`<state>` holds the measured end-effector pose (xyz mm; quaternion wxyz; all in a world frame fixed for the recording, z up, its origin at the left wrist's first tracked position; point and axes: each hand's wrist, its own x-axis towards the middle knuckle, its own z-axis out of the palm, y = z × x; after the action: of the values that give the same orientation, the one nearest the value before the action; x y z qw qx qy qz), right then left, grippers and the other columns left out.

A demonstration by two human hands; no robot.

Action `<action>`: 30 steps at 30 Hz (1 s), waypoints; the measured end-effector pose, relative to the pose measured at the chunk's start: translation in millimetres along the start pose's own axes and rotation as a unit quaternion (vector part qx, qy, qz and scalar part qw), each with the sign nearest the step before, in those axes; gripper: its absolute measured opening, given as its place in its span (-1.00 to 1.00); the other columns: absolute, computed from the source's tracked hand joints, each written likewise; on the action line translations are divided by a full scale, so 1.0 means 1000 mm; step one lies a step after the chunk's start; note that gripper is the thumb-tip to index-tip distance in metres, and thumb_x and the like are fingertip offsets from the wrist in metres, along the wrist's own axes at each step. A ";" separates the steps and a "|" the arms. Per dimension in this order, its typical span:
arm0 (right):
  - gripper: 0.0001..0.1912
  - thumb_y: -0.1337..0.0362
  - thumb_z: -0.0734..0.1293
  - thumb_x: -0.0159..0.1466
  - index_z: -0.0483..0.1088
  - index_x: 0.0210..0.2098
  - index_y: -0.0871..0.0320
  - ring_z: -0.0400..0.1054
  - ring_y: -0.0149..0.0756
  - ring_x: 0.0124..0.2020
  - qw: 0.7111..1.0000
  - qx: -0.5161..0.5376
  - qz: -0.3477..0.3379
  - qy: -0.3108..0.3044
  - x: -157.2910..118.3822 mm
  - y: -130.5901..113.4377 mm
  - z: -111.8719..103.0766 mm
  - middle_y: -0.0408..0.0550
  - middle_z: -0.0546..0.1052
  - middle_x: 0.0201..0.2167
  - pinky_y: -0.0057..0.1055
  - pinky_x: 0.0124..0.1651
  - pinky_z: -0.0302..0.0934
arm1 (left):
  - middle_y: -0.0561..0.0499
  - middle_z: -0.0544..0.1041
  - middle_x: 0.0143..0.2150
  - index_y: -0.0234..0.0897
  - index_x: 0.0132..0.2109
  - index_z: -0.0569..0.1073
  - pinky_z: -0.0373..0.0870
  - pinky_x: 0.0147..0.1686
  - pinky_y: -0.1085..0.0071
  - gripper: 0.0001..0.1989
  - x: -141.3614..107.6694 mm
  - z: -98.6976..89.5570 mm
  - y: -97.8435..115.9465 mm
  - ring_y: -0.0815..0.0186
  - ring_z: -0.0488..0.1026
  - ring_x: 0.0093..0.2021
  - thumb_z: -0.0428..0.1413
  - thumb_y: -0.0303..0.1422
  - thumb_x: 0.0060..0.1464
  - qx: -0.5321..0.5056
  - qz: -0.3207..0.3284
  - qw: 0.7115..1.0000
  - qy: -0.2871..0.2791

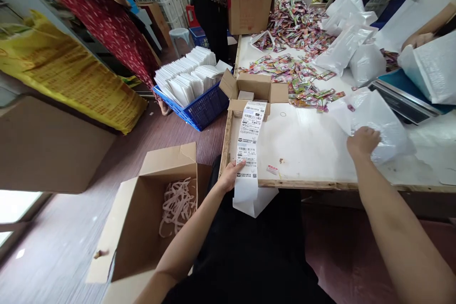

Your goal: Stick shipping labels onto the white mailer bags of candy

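A long strip of printed labels (248, 145) runs from a small open carton (279, 93) over the near table edge, its lower end folded back. My left hand (231, 176) pinches the strip's left side near the edge. On the right, my right hand (364, 142) is closed at the left part of a white plastic bag (383, 121) lying on the white table (306, 152). The bag looks filled, but its contents are hidden.
Many small colourful packets (295, 23) cover the table's far part. White bags and a scale (406, 99) stand at the right. Left are a blue basket (203, 109) of white envelopes and an open box (138, 228) with paper strips. Other people stand around the table.
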<state>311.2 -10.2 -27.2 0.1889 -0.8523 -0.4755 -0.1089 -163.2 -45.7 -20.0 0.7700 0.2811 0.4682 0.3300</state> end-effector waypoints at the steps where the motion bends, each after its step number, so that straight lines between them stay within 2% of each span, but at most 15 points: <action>1: -0.87 0.39 0.26 0.14 0.28 -0.28 0.25 0.13 0.07 -0.05 0.999 0.015 0.023 0.018 -0.002 0.006 -0.003 0.32 0.33 -0.24 -0.04 -0.12 -0.05 | -0.17 0.66 -0.22 -0.38 -0.03 0.51 0.53 0.00 0.11 -0.63 -0.001 -0.001 0.000 -0.02 0.60 -0.07 0.27 -0.21 0.10 0.009 0.013 1.000 -0.004; 4: -0.77 0.38 0.30 0.04 0.13 -0.39 0.08 0.13 -0.01 -0.14 0.995 0.056 0.055 0.059 -0.021 0.025 -0.015 0.15 0.30 -0.33 -0.06 -0.12 -0.05 | -0.19 0.62 -0.06 -0.32 0.11 0.42 0.46 0.08 0.05 -0.49 -0.006 -0.006 0.003 -0.02 0.55 0.02 0.25 -0.14 0.09 0.068 0.079 0.995 -0.005; 7: -0.67 0.31 0.33 0.02 0.03 -0.39 0.03 0.13 -0.08 -0.20 0.990 0.099 0.022 0.098 -0.065 0.037 -0.030 0.03 0.28 -0.36 -0.13 -0.11 0.00 | -0.28 0.50 0.15 -0.32 0.24 0.29 0.36 0.17 -0.02 -0.31 -0.014 -0.013 0.012 -0.06 0.45 0.17 0.28 -0.13 0.04 0.206 0.157 0.964 0.061; 9: -0.69 0.27 0.34 0.04 0.05 -0.39 0.03 0.14 -0.10 -0.23 0.982 0.123 -0.035 0.140 -0.101 0.037 -0.039 0.00 0.29 -0.38 -0.17 -0.14 0.03 | -0.30 0.38 0.26 -0.30 0.24 0.29 0.23 0.27 -0.03 -0.32 -0.018 -0.010 0.024 -0.06 0.31 0.30 0.27 -0.15 0.03 0.300 0.236 0.916 0.122; 10: -0.73 0.27 0.33 0.07 0.08 -0.41 0.04 0.16 -0.12 -0.25 0.975 0.132 -0.075 0.163 -0.117 0.034 -0.042 -0.01 0.30 -0.39 -0.18 -0.15 0.04 | -0.29 0.36 0.28 -0.29 0.23 0.31 0.20 0.29 -0.02 -0.35 -0.019 -0.005 0.031 -0.04 0.27 0.32 0.26 -0.15 0.05 0.328 0.272 0.895 0.132; 11: -0.79 0.28 0.32 0.11 0.12 -0.42 0.05 0.18 -0.13 -0.27 0.967 0.138 -0.115 0.182 -0.131 0.029 -0.044 -0.01 0.32 -0.40 -0.19 -0.15 0.04 | -0.29 0.36 0.27 -0.29 0.22 0.31 0.21 0.28 0.00 -0.38 -0.019 0.004 0.038 -0.02 0.28 0.31 0.23 -0.15 0.08 0.341 0.292 0.885 0.122; 12: -0.85 0.29 0.30 0.15 0.18 -0.43 0.07 0.20 -0.15 -0.27 0.959 0.143 -0.154 0.191 -0.143 0.024 -0.046 -0.02 0.36 -0.39 -0.20 -0.14 0.05 | -0.29 0.39 0.24 -0.29 0.23 0.29 0.27 0.24 0.02 -0.39 -0.016 0.015 0.044 0.00 0.34 0.26 0.20 -0.13 0.12 0.341 0.293 0.888 0.093; 15: -0.87 0.31 0.26 0.25 0.32 -0.44 0.10 0.27 -0.20 -0.19 0.950 0.144 -0.231 0.155 -0.161 0.004 -0.045 -0.04 0.45 -0.33 -0.23 -0.08 0.06 | -0.27 0.49 0.11 -0.29 0.23 0.28 0.46 -0.01 0.13 -0.42 0.000 0.054 0.053 0.08 0.51 0.03 0.07 -0.03 0.22 0.300 0.216 0.929 -0.019; 17: -0.83 0.30 0.26 0.28 0.37 -0.45 0.11 0.28 -0.18 -0.11 0.955 0.123 -0.251 0.098 -0.159 -0.005 -0.044 -0.02 0.49 -0.25 -0.23 -0.04 0.06 | -0.25 0.54 0.01 -0.31 0.10 0.39 0.48 -0.10 0.21 -0.49 0.013 0.075 0.047 0.12 0.54 -0.08 0.07 0.00 0.20 0.306 0.157 0.938 -0.042; 19: -0.82 0.28 0.23 0.29 0.40 -0.42 0.12 0.27 -0.11 -0.05 0.968 0.093 -0.229 0.047 -0.151 -0.007 -0.046 0.05 0.49 -0.16 -0.18 -0.01 0.07 | -0.21 0.58 -0.13 -0.32 0.00 0.39 0.49 -0.22 0.28 -0.51 0.022 0.087 0.034 0.20 0.55 -0.24 0.21 -0.04 0.10 0.315 0.104 0.942 -0.056; 21: -0.80 0.29 0.19 0.29 0.44 -0.34 0.13 0.26 -0.03 0.00 0.981 0.079 -0.173 0.021 -0.145 -0.006 -0.056 0.13 0.47 -0.06 -0.10 0.02 0.10 | -0.13 0.59 -0.24 -0.30 -0.01 0.33 0.48 -0.37 0.35 -0.47 0.023 0.092 0.017 0.28 0.53 -0.41 0.31 -0.10 0.01 0.297 0.056 0.948 -0.095; 24: -0.76 0.32 0.15 0.28 0.44 -0.21 0.13 0.30 -0.02 -0.04 0.986 0.121 -0.108 0.044 -0.156 -0.014 -0.086 0.16 0.46 -0.10 -0.07 0.02 0.18 | -0.07 0.58 -0.37 -0.31 -0.16 0.33 0.42 -0.53 0.43 -0.56 0.015 0.093 -0.004 0.35 0.50 -0.56 0.24 -0.04 0.07 0.253 -0.003 0.955 -0.153; 26: -0.81 0.26 0.20 0.30 0.42 -0.19 0.11 0.35 -0.12 -0.18 0.975 0.198 -0.090 0.050 -0.177 -0.033 -0.110 0.08 0.48 -0.21 -0.17 -0.06 0.25 | -0.05 0.55 -0.47 -0.33 -0.33 0.34 0.39 -0.58 0.47 -0.54 0.008 0.096 -0.010 0.37 0.49 -0.60 0.13 0.04 0.16 0.234 -0.028 0.957 -0.171; 27: -0.84 0.22 0.24 0.31 0.42 -0.18 0.09 0.36 -0.17 -0.25 0.965 0.244 -0.090 0.026 -0.191 -0.047 -0.120 0.03 0.48 -0.24 -0.22 -0.12 0.27 | -0.04 0.52 -0.51 -0.33 -0.39 0.34 0.38 -0.60 0.48 -0.52 0.005 0.099 -0.012 0.37 0.48 -0.62 0.09 0.05 0.18 0.228 -0.034 0.956 -0.182; 30: -0.83 0.14 0.30 0.32 0.41 -0.15 0.05 0.39 -0.23 -0.26 0.914 0.360 -0.120 -0.142 -0.229 -0.091 -0.134 -0.04 0.51 -0.23 -0.29 -0.14 0.29 | 0.01 0.48 -0.59 -0.34 -0.45 0.34 0.39 -0.60 0.49 -0.54 -0.002 0.110 -0.015 0.38 0.47 -0.63 0.11 -0.04 0.20 0.206 -0.032 0.951 -0.231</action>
<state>113.2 -200.0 30.3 0.3989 -0.6700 -0.6027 0.1698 -60.6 -70.5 14.6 0.7926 0.4867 0.3444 0.1280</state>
